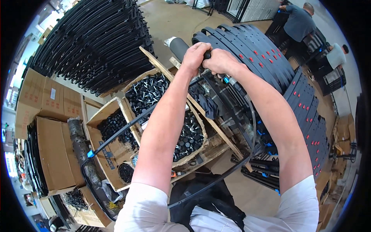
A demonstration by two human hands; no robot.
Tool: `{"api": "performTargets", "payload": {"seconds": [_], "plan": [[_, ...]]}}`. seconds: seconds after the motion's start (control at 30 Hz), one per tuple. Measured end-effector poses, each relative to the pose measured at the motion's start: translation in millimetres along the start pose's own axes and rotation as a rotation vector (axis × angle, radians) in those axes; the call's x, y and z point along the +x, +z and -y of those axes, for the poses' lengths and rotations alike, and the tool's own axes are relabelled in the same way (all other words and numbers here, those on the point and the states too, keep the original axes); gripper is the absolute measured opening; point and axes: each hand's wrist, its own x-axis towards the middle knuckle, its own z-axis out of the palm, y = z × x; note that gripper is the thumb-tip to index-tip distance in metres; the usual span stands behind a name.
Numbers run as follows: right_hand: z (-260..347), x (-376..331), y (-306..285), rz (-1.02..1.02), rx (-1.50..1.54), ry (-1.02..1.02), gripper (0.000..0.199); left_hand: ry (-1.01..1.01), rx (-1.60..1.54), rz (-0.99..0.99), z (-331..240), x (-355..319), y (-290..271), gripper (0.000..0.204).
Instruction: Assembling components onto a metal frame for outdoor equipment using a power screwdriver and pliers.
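1. Head view: my left hand (196, 56) and right hand (221, 62) are meeting at arm's reach ahead of me, both curling around a dark grip (207, 55).
2. The grip is sitting between them; my fingers are hiding most of it.
3. A grey cylinder (179, 48) is lying just beyond my left hand, its long axis running from the grip away to the upper left. My left hand is being the nearer one. I cannot tell whether cylinder and grip are joined.
4. A black bar (119, 133) is slanting below my left forearm, from lower left toward my hands.
5. A hose (253, 120) is curving up toward my right hand; its end is not showing clearly.
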Motion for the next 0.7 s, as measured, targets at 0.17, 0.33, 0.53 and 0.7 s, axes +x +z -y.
{"api": "performTargets", "payload": {"seconds": [0.17,0.33,0.53,0.7], "plan": [[-8,18,5,0.046,0.013,-0.012,0.035,-0.043,-0.039,-0.014,14,7,-4,0.022],[-10,25,3,0.098,-0.002,-0.002,0.036,-0.076,-0.031,0.014,14,11,-4,0.02],[-13,29,4,0.169,-0.044,-0.035,0.04,-0.052,-0.031,-0.036,17,2,-4,0.025],[-11,29,15,0.146,-0.003,-0.037,0.04,-0.044,0.003,-0.066,16,-8,-4,0.025]]}}
